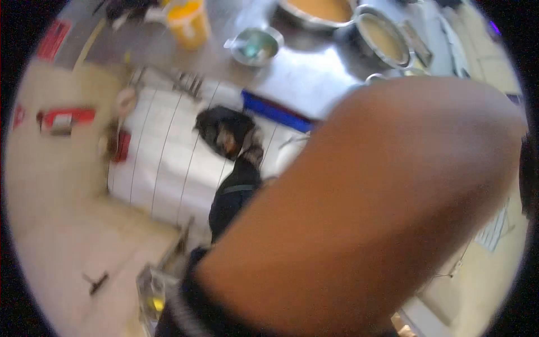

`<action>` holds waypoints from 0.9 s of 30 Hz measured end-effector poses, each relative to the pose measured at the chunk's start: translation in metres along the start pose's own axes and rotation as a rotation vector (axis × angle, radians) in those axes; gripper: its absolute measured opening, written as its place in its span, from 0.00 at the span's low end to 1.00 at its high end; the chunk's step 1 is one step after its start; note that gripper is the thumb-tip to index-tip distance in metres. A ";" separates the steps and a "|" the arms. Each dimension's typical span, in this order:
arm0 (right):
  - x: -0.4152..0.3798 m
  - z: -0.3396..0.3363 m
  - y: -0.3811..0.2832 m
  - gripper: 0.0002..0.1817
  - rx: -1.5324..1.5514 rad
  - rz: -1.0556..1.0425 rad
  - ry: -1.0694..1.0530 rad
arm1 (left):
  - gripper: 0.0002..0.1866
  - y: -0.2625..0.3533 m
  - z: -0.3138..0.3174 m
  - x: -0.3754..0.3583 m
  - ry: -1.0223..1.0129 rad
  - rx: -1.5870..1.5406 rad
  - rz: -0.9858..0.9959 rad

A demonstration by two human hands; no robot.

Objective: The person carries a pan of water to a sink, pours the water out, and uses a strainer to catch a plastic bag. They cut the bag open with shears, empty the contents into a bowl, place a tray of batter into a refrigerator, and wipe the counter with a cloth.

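Observation:
A bare bent arm (359, 208), very close to the camera and blurred, covers much of the centre and right. Its dark sleeve edge shows at the bottom. No hand or fingers can be made out on it, and which arm it is cannot be told. Neither my left hand nor my right hand shows. Beyond the arm, a metal counter (306, 73) carries a large pot of orange contents (320, 10), a pot of pale contents (384, 39), a metal bowl with something green (255, 48) and a yellow bucket (188, 23).
A dark, blurred shape (233, 196), possibly a person, is left of the arm, beside a black bag-like object (224, 132). White panels (163, 146) lie behind. A blue strip (275, 111) borders the counter. A red object (67, 119) is on the left wall.

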State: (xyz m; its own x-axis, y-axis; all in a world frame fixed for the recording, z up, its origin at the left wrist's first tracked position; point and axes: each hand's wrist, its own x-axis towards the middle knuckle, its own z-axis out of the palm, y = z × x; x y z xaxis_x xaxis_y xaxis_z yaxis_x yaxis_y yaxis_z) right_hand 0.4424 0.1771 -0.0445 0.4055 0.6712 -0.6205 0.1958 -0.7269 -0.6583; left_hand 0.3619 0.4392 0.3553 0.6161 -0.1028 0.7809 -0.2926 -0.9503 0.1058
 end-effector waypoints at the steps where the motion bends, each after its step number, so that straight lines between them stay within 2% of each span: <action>1: 0.015 0.014 -0.026 0.16 0.039 -0.032 -0.045 | 0.07 -0.011 -0.007 0.000 -0.032 0.041 0.019; 6: 0.133 0.079 -0.211 0.19 0.374 -0.244 -0.182 | 0.08 -0.104 -0.061 0.017 -0.105 0.245 0.007; 8: 0.176 0.091 -0.268 0.30 0.461 -0.134 -0.232 | 0.08 -0.137 -0.086 0.026 -0.121 0.362 -0.018; 10: 0.193 0.103 -0.320 0.34 0.491 -0.069 -0.161 | 0.08 -0.170 -0.112 0.027 -0.121 0.479 -0.071; 12: 0.222 0.123 -0.351 0.31 0.421 -0.052 -0.088 | 0.08 -0.212 -0.140 0.018 -0.106 0.563 -0.159; 13: 0.278 0.137 -0.378 0.29 0.385 -0.023 -0.036 | 0.08 -0.261 -0.151 0.004 -0.100 0.577 -0.210; 15: 0.347 0.169 -0.353 0.25 0.216 -0.145 0.092 | 0.09 -0.290 -0.171 -0.016 -0.090 0.626 -0.315; 17: 0.363 0.169 -0.348 0.21 0.077 -0.241 0.179 | 0.09 -0.302 -0.187 -0.043 -0.077 0.651 -0.439; 19: 0.340 0.139 -0.350 0.20 -0.031 -0.313 0.231 | 0.05 -0.301 -0.195 -0.071 -0.013 0.595 -0.547; 22: 0.338 0.087 -0.327 0.21 -0.132 -0.293 0.169 | 0.06 -0.297 -0.197 -0.099 0.011 0.679 -0.676; 27: 0.357 0.004 -0.289 0.22 -0.228 -0.334 0.214 | 0.06 -0.292 -0.161 -0.146 0.131 0.621 -0.953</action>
State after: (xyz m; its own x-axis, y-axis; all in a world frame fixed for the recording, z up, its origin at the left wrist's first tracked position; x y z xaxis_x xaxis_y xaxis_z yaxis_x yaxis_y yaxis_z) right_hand 0.5270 0.6275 -0.0776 0.4576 0.8466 -0.2718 0.5289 -0.5049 -0.6822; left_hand 0.2395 0.7790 0.3099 0.3021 0.7341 0.6082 0.6871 -0.6099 0.3949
